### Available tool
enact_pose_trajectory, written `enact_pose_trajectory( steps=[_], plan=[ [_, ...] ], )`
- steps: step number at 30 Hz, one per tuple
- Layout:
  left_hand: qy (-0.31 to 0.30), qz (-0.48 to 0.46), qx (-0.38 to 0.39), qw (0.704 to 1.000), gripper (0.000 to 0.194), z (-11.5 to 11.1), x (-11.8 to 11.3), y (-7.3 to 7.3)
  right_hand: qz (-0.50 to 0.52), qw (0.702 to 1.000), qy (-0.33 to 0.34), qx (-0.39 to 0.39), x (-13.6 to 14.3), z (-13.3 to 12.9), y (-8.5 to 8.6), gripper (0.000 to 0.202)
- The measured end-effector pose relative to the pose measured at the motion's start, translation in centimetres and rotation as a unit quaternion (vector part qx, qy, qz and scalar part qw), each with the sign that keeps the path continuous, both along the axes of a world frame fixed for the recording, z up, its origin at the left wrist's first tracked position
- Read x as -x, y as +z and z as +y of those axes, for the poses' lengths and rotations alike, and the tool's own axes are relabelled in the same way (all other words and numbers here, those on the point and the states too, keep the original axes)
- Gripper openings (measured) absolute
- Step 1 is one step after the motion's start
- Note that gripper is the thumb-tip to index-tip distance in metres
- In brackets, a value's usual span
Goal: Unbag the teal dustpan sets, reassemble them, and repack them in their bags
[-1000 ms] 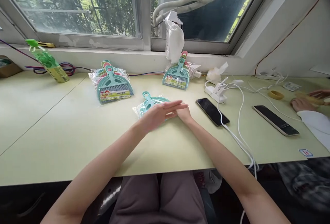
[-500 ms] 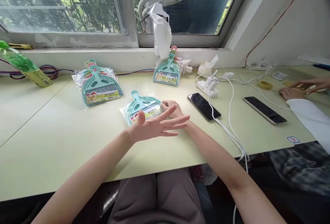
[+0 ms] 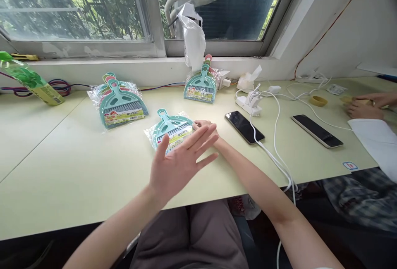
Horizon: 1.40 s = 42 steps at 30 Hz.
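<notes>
My left hand (image 3: pixel 178 163) is raised over the near part of the table, palm showing and fingers stretched out, with nothing in it. Behind it, a turquoise dustpan and brush set (image 3: pixel 166 126) in clear plastic lies flat, its lower edge partly covered from view by that hand. At the set's right edge, my right hand (image 3: pixel 204 123) has its fingers curled onto the wrapping; the left fingers hide part of it. A stack of similar wrapped sets (image 3: pixel 122 99) lies to the left, and another stack (image 3: pixel 201 85) leans near the windowsill.
Right of my hands lie a black phone (image 3: pixel 245 126), a white power strip (image 3: pixel 248 105) with trailing cables and a second phone (image 3: pixel 316 131). A tape roll (image 3: pixel 318 101) sits near another person's hands (image 3: pixel 367 108). A green bottle (image 3: pixel 34 81) leans at far left.
My left hand has drawn nearer to me and tilted upward, its fingers closer together. My right hand stays at the set's edge. The other person's hands have shifted slightly right.
</notes>
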<state>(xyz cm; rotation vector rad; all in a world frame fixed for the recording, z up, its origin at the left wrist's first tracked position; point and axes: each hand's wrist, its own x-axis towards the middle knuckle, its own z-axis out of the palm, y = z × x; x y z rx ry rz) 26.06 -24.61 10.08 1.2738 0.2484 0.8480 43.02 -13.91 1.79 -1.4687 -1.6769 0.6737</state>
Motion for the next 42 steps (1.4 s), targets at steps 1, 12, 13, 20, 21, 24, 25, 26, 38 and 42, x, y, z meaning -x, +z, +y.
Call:
enact_pose_trajectory(
  steps=[1,12,13,20,21,24,25,26,38,42],
  plan=[
    [-0.003,-0.012,0.025,1.000,0.070,-1.0,0.1,-0.1,-0.042,0.999,-0.008,0.010,0.0,0.1,0.1,0.026],
    [-0.063,-0.100,0.150,0.982,0.046,-7.3,0.1,1.3,-0.212,0.975,-0.046,0.045,0.1,0.1,0.4,0.028],
    [-0.060,-0.101,0.138,0.983,0.046,-7.6,0.2,1.4,-0.219,0.973,-0.057,0.040,0.1,0.0,0.4,0.027],
    [0.052,-0.090,0.013,0.994,0.048,-9.4,1.3,1.1,-0.013,0.924,-0.096,-0.371,0.8,-4.2,5.4,0.026],
    [0.089,-0.091,-0.008,0.992,0.048,-9.5,1.7,1.1,0.035,0.900,-0.105,-0.421,1.2,-5.7,6.5,0.024],
    [0.165,-0.087,-0.060,0.981,0.049,-9.7,2.8,1.0,0.122,0.849,-0.083,-0.508,2.6,-11.0,8.7,0.014],
    [0.180,-0.084,-0.071,0.978,0.049,-9.7,3.1,0.9,0.125,0.846,-0.068,-0.513,3.2,-12.8,9.0,0.010],
    [0.192,-0.081,-0.079,0.975,0.048,-9.8,3.3,0.8,0.124,0.853,-0.056,-0.504,3.7,-14.4,9.1,0.008],
    [0.206,-0.102,-0.037,0.973,0.045,-10.3,2.9,0.1,0.229,0.914,0.064,-0.330,8.9,-19.7,9.2,0.006],
    [0.202,-0.104,-0.008,0.974,0.046,-10.5,2.8,0.0,0.261,0.912,0.040,-0.314,10.0,-19.8,8.5,0.005]
  ],
)
